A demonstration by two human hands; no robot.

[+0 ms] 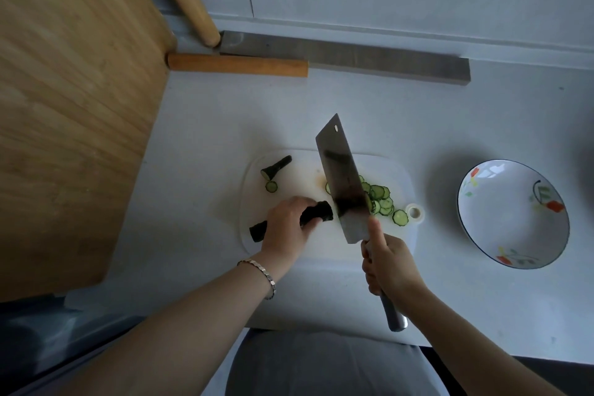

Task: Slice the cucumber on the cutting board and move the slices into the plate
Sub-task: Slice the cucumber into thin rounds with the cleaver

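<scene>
Midway, the right hand (390,264) grips a cleaver (340,183) and the left hand (287,228) clamps the half-cut cucumber (321,212) near the cutting board's (395,170) front edge, slices (381,199) piled beyond (none moved yet), the plate (514,214) bare toward the counter's (353,100) right edge.

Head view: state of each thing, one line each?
cucumber: partly sliced, lying on the cutting board, gripped by the left hand
cleaver: held by the right hand, blade at the cucumber's cut end
slices: piled on the cutting board right of the blade
end piece: cut off, at the board's far left
plate: upright, empty, right of the board
</scene>
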